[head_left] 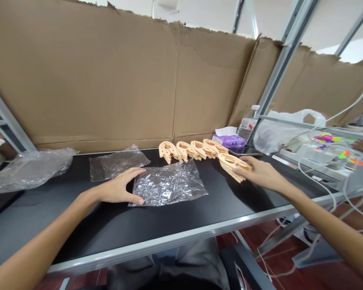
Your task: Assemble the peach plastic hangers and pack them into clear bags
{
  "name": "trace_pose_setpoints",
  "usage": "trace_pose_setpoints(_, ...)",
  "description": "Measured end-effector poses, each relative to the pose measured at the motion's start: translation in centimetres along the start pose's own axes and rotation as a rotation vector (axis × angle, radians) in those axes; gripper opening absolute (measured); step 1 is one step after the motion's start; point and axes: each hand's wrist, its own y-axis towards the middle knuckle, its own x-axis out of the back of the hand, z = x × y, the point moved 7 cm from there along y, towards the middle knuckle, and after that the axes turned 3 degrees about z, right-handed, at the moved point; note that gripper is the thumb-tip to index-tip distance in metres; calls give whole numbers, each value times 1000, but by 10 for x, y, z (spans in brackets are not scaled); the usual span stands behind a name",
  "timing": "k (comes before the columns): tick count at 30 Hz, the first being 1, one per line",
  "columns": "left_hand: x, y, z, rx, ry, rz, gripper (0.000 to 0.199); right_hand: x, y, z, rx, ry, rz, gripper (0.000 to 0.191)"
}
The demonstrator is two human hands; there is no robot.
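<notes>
Fingers of the right hand [260,173] are gripping the right end of a cutout stack [230,166], pale and woody-looking, with the thumb pressing its near side. From the head view, the stack is sitting just beside the right end of a row of similar stacks [194,151]; whether it is touching the desk [115,229], I can't tell. Fingers of the left hand [117,188] are lying spread, touching the left edge of a clear plastic bag [169,184]. I'm judging the cutouts light and stiff, perhaps fragile where they are narrowing, and prone to sliding apart, so holding the whole stack across its long edges is looking surest. The bag is looking soft and slippery.
</notes>
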Motion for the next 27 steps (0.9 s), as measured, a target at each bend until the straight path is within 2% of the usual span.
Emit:
trace_pose_setpoints(4,-1,0,1,4,-20,9,108,12,-6,4,8,-88,-78,67)
trace_pose_setpoints(7,0,0,1,0,-28,10,107,24,-12,16,165,-59,-152,68)
trace_pose_setpoints(10,0,0,0,-1,-26,11,108,38,-22,30,263,110,-183,65)
trace_pose_setpoints(13,1,0,-1,-7,-21,10,108,47,-33,52,319,296,-119,64)
trace_pose_setpoints(17,1,0,-3,-19,-10,9,108,48,-47,97,496,320,-3,61)
trace_pose_setpoints(21,1,-2,-4,-9,-6,16,109,36,-53,134,630,262,120,60)
trace_pose_setpoints(27,1,-2,-6,3,-5,21,109,12,-51,177,704,184,318,56)
